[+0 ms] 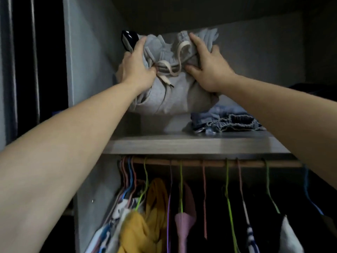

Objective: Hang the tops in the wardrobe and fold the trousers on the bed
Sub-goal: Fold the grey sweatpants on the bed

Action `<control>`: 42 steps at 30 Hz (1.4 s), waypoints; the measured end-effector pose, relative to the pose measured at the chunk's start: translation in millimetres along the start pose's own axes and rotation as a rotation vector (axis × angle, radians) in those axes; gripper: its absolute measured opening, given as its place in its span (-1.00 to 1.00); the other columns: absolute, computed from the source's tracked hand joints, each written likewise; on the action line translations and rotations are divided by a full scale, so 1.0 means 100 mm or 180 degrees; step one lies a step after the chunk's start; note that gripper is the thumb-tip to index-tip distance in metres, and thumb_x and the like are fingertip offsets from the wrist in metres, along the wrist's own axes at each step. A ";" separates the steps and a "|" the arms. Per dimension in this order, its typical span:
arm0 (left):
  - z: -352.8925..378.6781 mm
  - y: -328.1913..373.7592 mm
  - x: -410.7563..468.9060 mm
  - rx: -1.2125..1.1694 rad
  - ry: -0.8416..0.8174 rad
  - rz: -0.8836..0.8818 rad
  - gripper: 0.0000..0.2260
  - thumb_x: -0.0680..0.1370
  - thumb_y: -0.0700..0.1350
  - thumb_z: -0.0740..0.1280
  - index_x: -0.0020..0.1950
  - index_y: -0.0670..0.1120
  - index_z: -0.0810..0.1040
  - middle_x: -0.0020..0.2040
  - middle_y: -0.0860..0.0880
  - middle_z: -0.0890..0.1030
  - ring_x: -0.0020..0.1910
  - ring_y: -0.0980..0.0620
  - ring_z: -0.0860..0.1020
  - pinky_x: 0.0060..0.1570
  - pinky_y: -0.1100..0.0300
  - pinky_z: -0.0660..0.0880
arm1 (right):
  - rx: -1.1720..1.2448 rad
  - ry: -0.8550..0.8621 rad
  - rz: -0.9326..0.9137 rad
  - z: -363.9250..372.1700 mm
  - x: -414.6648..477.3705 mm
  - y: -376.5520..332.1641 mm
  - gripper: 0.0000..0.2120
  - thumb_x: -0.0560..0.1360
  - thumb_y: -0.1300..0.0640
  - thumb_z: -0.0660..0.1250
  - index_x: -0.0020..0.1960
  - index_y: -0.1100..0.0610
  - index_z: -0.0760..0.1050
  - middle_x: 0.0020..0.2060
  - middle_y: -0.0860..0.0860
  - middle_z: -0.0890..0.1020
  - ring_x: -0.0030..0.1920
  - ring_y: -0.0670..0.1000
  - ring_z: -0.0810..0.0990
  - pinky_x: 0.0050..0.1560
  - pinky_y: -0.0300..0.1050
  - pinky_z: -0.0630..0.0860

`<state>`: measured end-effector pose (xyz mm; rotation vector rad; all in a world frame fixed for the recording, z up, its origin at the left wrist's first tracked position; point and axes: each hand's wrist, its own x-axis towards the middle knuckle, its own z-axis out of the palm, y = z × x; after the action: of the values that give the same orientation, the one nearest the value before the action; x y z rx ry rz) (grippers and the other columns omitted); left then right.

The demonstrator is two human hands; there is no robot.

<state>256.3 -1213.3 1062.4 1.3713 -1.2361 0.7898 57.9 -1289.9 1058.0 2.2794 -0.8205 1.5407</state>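
So the grey joggers [169,95] are gripped from both sides up at the wardrobe's top shelf [197,145]. The left hand [138,68] is closed on the left edge of the bundle, thumb pressed in near the waistband, and the right hand [207,68] is clamped over the right side, fingers dug into the cloth. The bundle is held above the shelf board, not resting flat on it.

For this step to go well, the bundle should probably be kept squeezed together so nothing unrolls, and its bottom edge should be lifted clear of the shelf lip. The loose drawstring [170,70] is best watched, since it dangles off the front and could easily get snagged. A crumpled denim piece [226,121] is lying just beside on the shelf and shouldn't be dragged along.

Looks-wise: soft light-grey fleece, bunched rather than neatly folded, elastic waistband scrunched at the top, a cream flat cord looped across the front. Something dark with a white stripe [128,40] is tucked behind the upper left corner; what it is can't really be made out in the dim light.

Below, the tops [156,216] are already hung on coloured hangers along the rail [215,162].
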 end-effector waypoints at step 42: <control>0.26 -0.35 -0.41 0.1404 -0.0743 0.0881 -0.56 0.65 0.10 0.08 0.51 -0.01 0.30 0.55 -0.18 0.22 0.46 -0.21 0.25 0.30 -0.16 0.33 | -0.1717 -0.1342 -0.0096 0.12 -0.28 0.37 -0.42 0.62 -0.27 0.10 0.54 -0.01 0.24 0.43 0.17 0.38 0.32 0.25 0.46 0.27 0.13 0.43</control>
<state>275.0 -1232.5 1009.1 1.7038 -1.5156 1.1726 37.3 -1317.1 1024.2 2.1920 -1.1334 0.6993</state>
